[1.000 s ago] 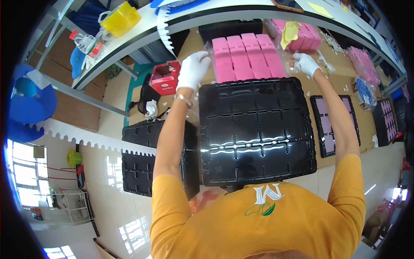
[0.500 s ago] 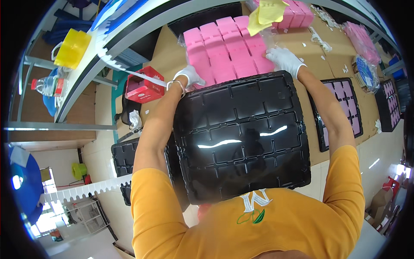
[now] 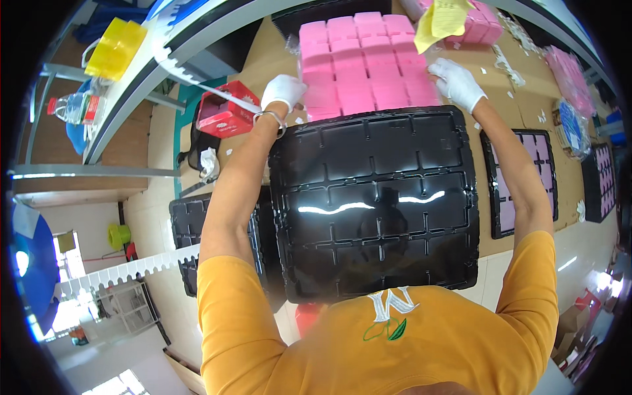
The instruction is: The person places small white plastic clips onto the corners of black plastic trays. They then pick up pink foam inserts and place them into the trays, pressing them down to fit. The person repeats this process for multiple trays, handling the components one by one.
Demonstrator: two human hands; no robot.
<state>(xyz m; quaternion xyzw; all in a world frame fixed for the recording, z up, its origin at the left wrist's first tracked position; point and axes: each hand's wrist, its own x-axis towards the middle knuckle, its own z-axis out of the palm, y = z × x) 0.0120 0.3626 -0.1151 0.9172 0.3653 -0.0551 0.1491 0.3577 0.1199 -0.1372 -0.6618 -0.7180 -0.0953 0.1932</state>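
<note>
Pink foam blocks (image 3: 368, 69) stand in joined rows on the table, just beyond a large black plastic tray (image 3: 375, 191). My left hand (image 3: 283, 92), white-gloved, is at the left side of the foam with its fingers bent against the edge; its fingertips are partly hidden. My right hand (image 3: 457, 82), also gloved, has curled fingers at the foam's right side. The tray has moulded cross-shaped ridges and lies between my forearms, close to my chest. Neither hand touches it.
A red box (image 3: 227, 112) stands on the left beside a metal shelf frame (image 3: 99, 172). Black trays with pink pieces (image 3: 526, 178) lie to the right. A yellow paper (image 3: 442, 25) hangs above the foam, and white scraps lie on the brown table. Another black tray (image 3: 191, 220) is at lower left.
My left hand has drawn back from the foam's near left corner to its left side, a little farther away. My right hand stays by the right side. The whole view has shifted slightly.
</note>
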